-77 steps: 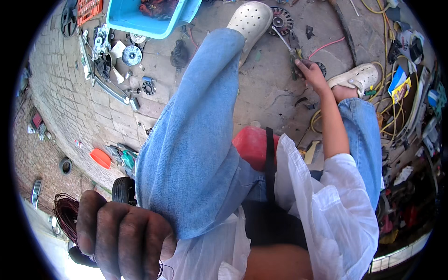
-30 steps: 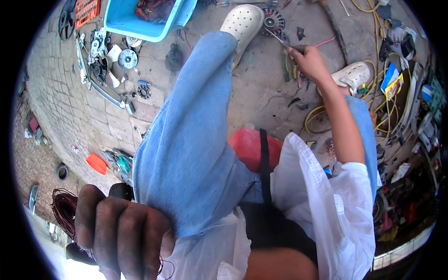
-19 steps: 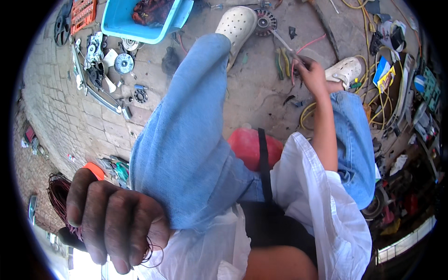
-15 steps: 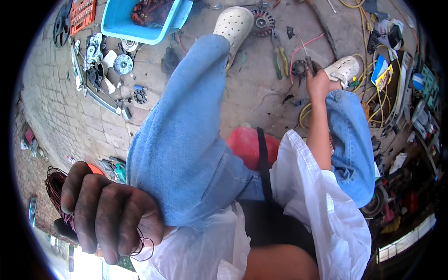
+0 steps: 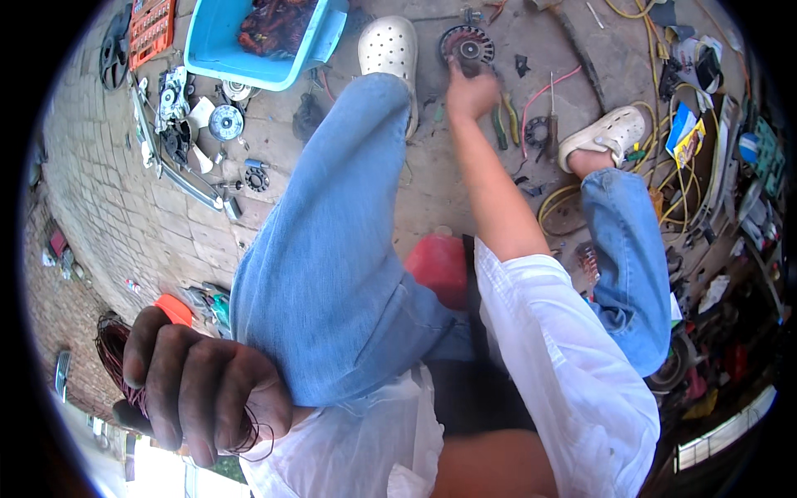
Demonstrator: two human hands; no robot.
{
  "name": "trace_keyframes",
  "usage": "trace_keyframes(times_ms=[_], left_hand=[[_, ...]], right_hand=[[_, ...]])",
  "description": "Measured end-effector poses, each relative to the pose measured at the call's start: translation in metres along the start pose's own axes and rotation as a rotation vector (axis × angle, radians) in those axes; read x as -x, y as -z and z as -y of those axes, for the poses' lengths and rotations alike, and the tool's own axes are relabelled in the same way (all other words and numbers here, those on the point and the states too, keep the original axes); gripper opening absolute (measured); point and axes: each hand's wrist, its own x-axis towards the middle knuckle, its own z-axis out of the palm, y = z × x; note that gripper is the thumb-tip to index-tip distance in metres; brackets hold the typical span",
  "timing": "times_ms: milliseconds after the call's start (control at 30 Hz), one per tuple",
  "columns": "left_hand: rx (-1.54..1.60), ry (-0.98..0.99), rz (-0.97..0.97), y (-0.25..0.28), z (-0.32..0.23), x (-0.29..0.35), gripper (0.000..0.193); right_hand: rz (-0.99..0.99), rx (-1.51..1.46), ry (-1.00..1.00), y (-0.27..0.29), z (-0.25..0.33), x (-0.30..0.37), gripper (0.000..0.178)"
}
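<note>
My left hand (image 5: 203,382), dark with grime, is closed around a bundle of thin reddish-brown wire (image 5: 114,349); a loose end loops out by the wrist. My right hand (image 5: 473,93) reaches out past my knees. Its fingers, slightly blurred, are on the near edge of a round slotted metal disc (image 5: 470,50) beside my left shoe. Just nearer than that hand lie pliers (image 5: 505,123) with green and yellow handles, partly covered by it. A screwdriver (image 5: 551,137) rests on the paving to the right, next to a smaller dark slotted ring (image 5: 536,131).
A blue basin (image 5: 249,75) with dark reddish contents stands at the far left, beside an orange case of small pieces (image 5: 152,33). Metal parts (image 5: 174,124) lie below it. Yellow cable (image 5: 558,207) and scrap crowd the right. A red container (image 5: 437,270) sits between my legs.
My right hand has let go of the screwdriver, which now lies on the ground, and has moved left onto the slotted disc. My left hand still grips the wire.
</note>
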Motion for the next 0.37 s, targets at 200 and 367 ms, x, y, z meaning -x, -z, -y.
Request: trace_keyframes(times_ms=[200, 367], left_hand=[[0.027, 0.009, 0.003, 0.002, -0.006, -0.001, 0.017], [0.039, 0.006, 0.014, 0.005, -0.009, -0.001, 0.018]], right_hand=[[-0.151, -0.095, -0.17, -0.033, 0.004, 0.006, 0.029], [-0.096, -0.237, -0.297, -0.03, 0.008, 0.006, 0.025]])
